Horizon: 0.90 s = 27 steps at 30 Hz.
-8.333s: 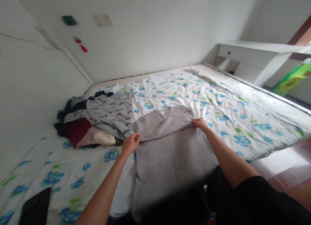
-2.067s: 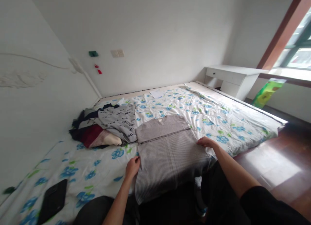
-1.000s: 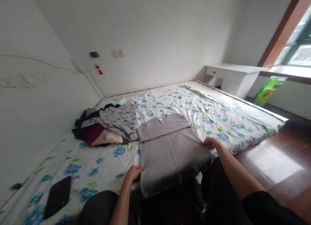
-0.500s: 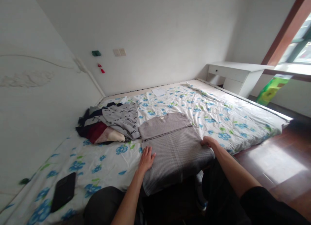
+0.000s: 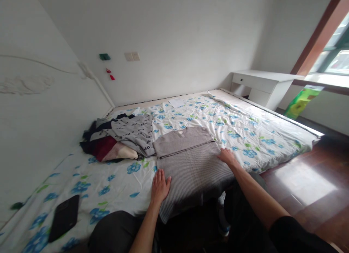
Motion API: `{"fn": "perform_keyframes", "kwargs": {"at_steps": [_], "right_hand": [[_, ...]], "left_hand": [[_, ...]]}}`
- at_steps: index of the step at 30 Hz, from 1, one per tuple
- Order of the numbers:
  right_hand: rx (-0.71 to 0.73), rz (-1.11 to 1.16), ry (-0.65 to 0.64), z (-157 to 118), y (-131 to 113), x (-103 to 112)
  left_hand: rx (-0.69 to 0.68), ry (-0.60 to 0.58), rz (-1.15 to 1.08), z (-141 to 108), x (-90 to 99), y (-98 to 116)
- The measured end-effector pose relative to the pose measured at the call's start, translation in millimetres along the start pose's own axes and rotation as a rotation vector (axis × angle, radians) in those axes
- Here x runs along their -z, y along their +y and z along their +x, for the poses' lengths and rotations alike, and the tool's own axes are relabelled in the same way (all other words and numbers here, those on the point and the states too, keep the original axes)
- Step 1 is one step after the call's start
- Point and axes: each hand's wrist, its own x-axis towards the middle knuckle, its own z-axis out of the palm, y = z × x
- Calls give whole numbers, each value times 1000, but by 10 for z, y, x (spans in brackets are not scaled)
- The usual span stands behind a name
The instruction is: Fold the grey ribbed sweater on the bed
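Note:
A grey ribbed sweater (image 5: pixel 195 169) lies spread on the bed, its upper part a plainer knit with the neckline toward the wall. Its lower end hangs over the near edge of the bed. My left hand (image 5: pixel 160 185) rests on the sweater's left edge, fingers stretched out and lying flat. At the right edge, my right hand (image 5: pixel 227 155) touches the fabric with its fingers extended; the fingertips do not seem to pinch it.
Left of the sweater lies a pile of clothes (image 5: pixel 117 136). A black phone (image 5: pixel 64 218) is on the floral bedsheet (image 5: pixel 117 184) at the near left. Papers (image 5: pixel 176 102) lie near the wall. A white desk (image 5: pixel 261 82) stands at the back right, beside a green bag (image 5: pixel 302 102).
My right hand has moved up along the sweater's right edge and its fingers have loosened. My left hand has slid slightly down and left. The view has shifted a little.

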Motion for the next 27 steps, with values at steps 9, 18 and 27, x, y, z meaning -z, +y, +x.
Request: {"fn": "perform_keyframes", "kwargs": {"at_steps": [9, 18, 27], "right_hand": [[632, 21, -130, -544, -1368, -930], [549, -65, -237, -99, -926, -907], [204, -140, -402, 559, -2, -292]], "left_hand": [[-9, 68, -6, -4, -50, -7], [-14, -31, 85, 13, 24, 10], [-35, -570, 51, 473, 461, -195]]}}
